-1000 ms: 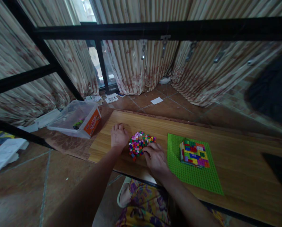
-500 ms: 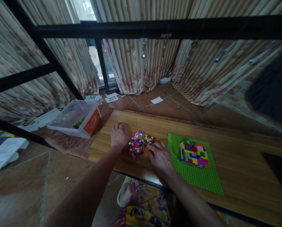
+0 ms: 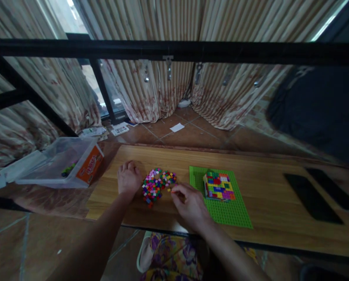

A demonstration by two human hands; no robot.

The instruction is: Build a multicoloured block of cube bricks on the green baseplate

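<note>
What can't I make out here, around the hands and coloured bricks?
Head view, throughout:
What, if anything, the right hand grips: too small, partly behind its fingers.
The palm of the left hand: hidden by its back.
Contents of the clear plastic box with an orange panel: blurred, small.
The large dark shape: cut off by the right edge.

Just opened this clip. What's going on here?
A person is at a wooden table with a pile of small coloured bricks. The left hand rests on the tabletop beside the pile. The right hand has its fingertips at the pile's other edge, by a yellow piece; whether they grip anything is too small to tell. Past that hand, a multicoloured brick block sits on a green baseplate.
</note>
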